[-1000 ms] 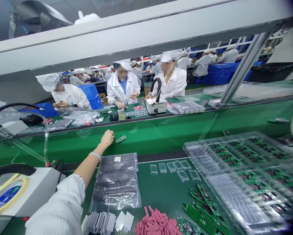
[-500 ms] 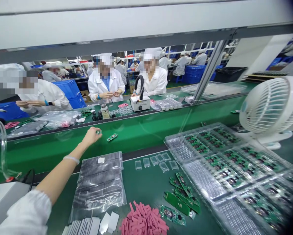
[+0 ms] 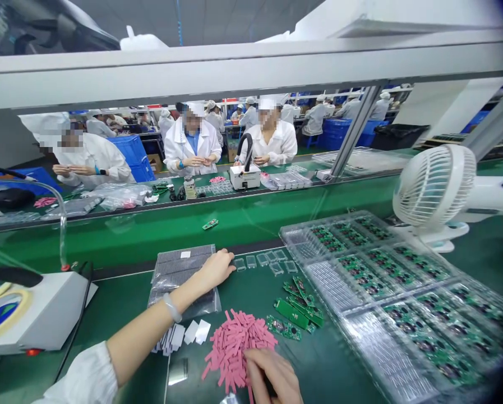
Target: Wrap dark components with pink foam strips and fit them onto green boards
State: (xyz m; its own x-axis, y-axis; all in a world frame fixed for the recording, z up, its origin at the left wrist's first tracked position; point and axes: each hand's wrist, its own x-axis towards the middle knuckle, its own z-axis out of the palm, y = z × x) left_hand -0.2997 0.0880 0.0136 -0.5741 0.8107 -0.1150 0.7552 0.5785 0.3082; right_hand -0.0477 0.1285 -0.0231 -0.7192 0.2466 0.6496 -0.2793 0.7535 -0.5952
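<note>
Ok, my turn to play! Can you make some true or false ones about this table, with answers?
1. The right hand is at the pile of thin pink strips. True.
2. The left hand is touching the round white fan. False: it's beside small clear plastic cases.
3. A pale band circles the left wrist. True.
4. The big clear plastic tray holds pink strips. False: it holds green circuit boards.
</note>
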